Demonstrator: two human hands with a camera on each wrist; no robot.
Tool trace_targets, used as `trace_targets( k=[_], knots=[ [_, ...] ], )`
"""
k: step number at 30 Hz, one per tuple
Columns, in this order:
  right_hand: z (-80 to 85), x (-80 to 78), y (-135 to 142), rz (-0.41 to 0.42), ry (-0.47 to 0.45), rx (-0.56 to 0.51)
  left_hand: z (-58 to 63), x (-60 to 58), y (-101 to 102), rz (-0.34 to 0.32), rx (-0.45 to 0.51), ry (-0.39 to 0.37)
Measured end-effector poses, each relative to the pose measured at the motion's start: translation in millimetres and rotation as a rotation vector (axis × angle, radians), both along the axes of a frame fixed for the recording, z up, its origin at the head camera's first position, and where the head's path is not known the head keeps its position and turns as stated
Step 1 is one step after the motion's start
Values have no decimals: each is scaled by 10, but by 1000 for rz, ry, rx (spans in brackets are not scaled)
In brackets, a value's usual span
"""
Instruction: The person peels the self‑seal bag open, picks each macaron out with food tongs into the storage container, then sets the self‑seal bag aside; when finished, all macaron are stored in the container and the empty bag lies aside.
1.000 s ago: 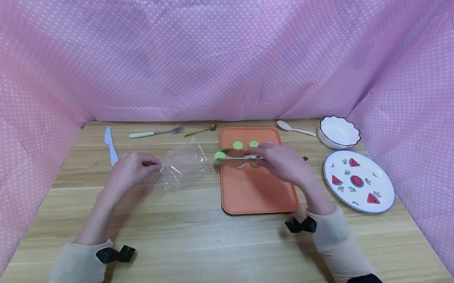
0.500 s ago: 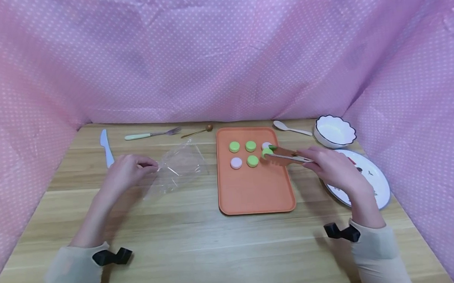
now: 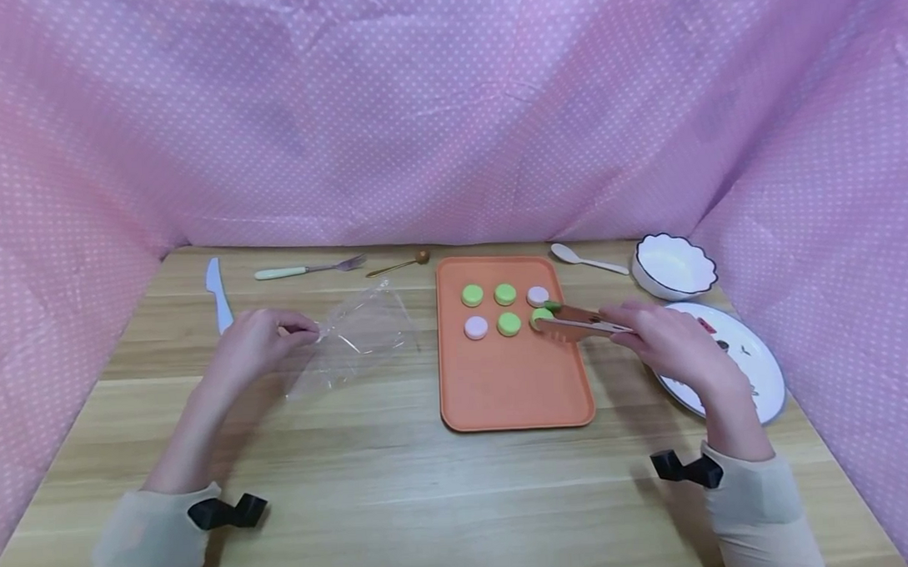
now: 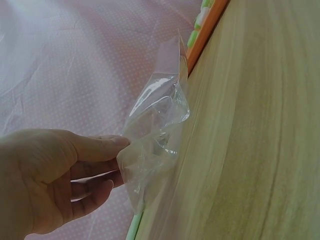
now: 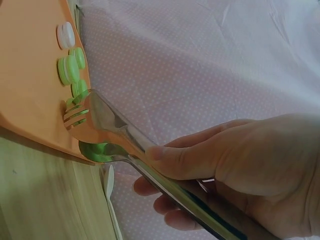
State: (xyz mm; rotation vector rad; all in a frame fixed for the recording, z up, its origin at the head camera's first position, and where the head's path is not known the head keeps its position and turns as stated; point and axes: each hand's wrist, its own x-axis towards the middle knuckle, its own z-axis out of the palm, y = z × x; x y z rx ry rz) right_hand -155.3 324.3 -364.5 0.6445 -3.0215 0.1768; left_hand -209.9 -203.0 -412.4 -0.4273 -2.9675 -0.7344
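My left hand (image 3: 259,344) pinches the edge of a clear plastic bag (image 4: 155,115) between thumb and fingers, left of the orange tray (image 3: 514,390). The bag hangs crumpled above the table. My right hand (image 3: 674,342) grips metal tongs (image 5: 135,150) at the tray's right side. Their tips lie on either side of a green macaron (image 3: 541,316) in the tray's right column; whether they squeeze it I cannot tell. Beside it sit another green macaron (image 3: 509,323) and a lilac macaron (image 3: 476,328). Behind are two green macarons (image 3: 473,295) and a lilac macaron (image 3: 538,295).
A blue knife (image 3: 217,292), a fork (image 3: 311,268), a small gold spoon (image 3: 399,264) and a white spoon (image 3: 588,260) lie along the back. At right stand a scalloped white bowl (image 3: 674,267) and a watermelon-patterned plate (image 3: 760,364), partly behind my right hand.
My right hand has moved right with the tongs, bringing a green macaron from the tray's left edge to its right column. The left hand stays nearly still; the bag hangs lower and more spread.
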Motion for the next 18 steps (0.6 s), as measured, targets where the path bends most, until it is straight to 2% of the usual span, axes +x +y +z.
trace_targets(
  k=[11,18],
  knots=[
    [-8,-3,-27,-27,-27,25,2,-6,7,-12,-6,0],
    [2,6,-51,-16,-2,33,-4,-9,3,-15,-5,-3]
  ],
)
